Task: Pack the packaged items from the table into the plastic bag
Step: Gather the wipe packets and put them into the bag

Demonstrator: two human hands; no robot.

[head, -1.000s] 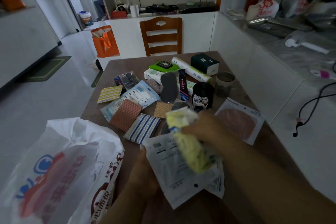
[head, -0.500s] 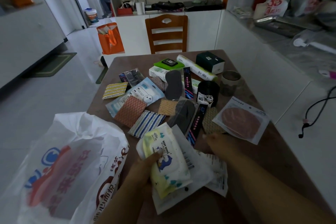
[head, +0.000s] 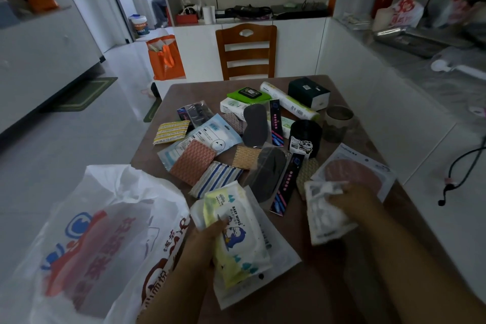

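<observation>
Most packets still cover the worktop (head: 342,284). The left hand (head: 207,239) pinches a wipes pack (head: 236,234) beside the plastic bag (head: 105,239) at the near-left corner; right hand (head: 352,200) fingers clutch a white packet (head: 323,216).

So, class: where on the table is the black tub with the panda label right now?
The black tub stands right of centre on the table, just left of the glass jar and in front of the white roll.

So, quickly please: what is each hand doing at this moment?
Left hand: grips the baby wipes pack and the flat white packet beneath it.
Right hand: grips a white pouch.
</observation>
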